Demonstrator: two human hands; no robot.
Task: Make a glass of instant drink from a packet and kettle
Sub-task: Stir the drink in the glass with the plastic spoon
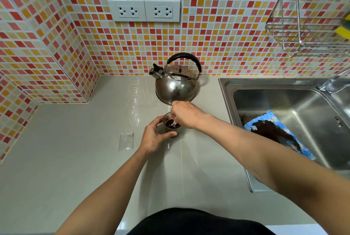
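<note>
Head view: steel whistling kettle [176, 85] stands on the grey counter [75, 159]; left hand [154, 136] wraps the glass of dark drink [171, 125] before it; right hand [184, 114] pinches a small spoon [174, 122] dipped inside; clear empty packet [126, 141] lies left

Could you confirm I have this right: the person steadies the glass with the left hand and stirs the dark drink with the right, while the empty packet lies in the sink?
Not quite. The head view shows the empty packet lying on the counter to the left of the glass, not in the sink, which holds a stained blue cloth. The rest stands: left hand steadies the glass, right hand stirs.
</note>
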